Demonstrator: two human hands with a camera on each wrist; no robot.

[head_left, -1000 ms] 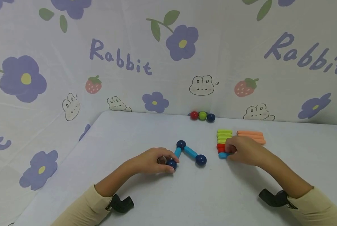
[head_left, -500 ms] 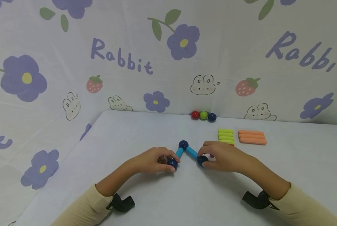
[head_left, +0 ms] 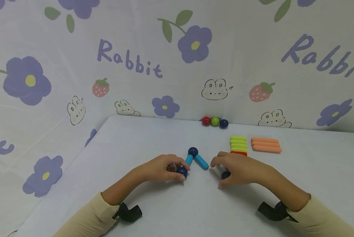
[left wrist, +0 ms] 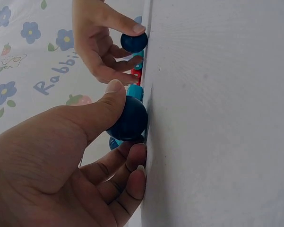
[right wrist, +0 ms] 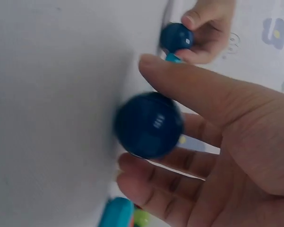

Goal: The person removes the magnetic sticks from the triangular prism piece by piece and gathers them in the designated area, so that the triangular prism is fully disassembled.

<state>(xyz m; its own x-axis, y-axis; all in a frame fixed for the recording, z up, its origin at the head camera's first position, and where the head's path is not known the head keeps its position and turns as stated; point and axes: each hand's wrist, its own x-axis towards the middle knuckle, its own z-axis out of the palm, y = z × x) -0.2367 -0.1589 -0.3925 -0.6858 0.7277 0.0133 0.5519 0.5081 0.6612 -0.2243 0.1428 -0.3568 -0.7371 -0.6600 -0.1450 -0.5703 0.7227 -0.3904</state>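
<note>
My left hand [head_left: 165,168] holds a dark blue ball [head_left: 182,171] between thumb and fingers on the table. A light blue rod [head_left: 189,160] runs from it up to another dark blue ball [head_left: 193,151]. From that upper ball a second light blue rod [head_left: 202,162] slants right, its near end bare. My right hand [head_left: 242,168] spreads loosely around a separate dark blue ball [right wrist: 149,125]; in the right wrist view the thumb lies along its upper side and the fingers are below. That ball is partly hidden in the head view.
Green rods [head_left: 238,144] lie at the right, with a red rod [head_left: 239,153] partly hidden by my right hand. Orange rods [head_left: 265,145] lie beside them. Red [head_left: 206,121], green [head_left: 215,121] and dark blue [head_left: 224,123] balls line the table's back edge.
My right hand has come left from the rods to the ball at the right rod's end. That ball has since come away from the rod, rightward. The left hand stays put.
</note>
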